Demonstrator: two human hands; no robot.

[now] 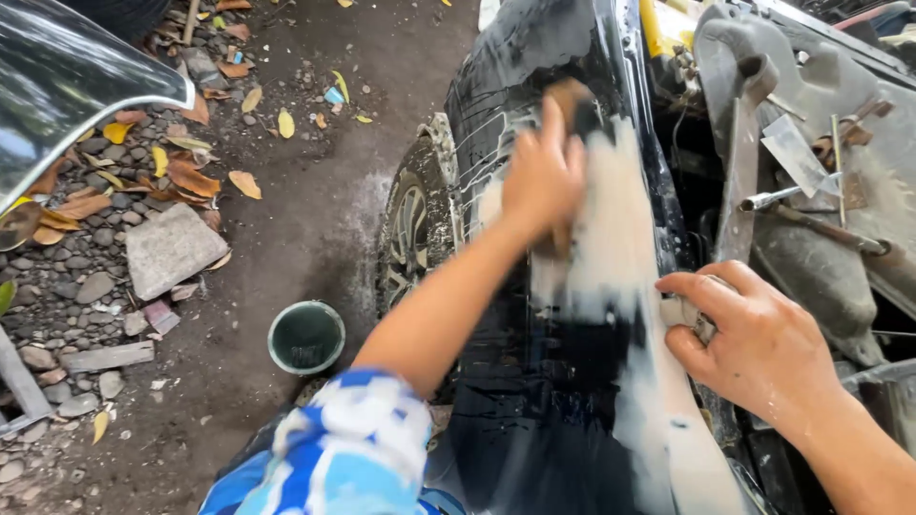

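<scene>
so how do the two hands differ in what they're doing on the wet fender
The left hand is stretched far out, pressing a brown sanding block flat on the dark fender; the right hand stays close, at the fender's edge. The left hand looks motion-blurred; the right hand is sharp. The right hand curls around a small pale wad, a tighter grip. Both rest on the same milky slurry-streaked panel.

Setting: outdoor car-repair yard
Ground: bare dirt [305,238], stones and fallen leaves [191,176] are seen
Evidence: stripped car fender [534,401], wheel [410,238], exposed engine bay [811,191]
</scene>
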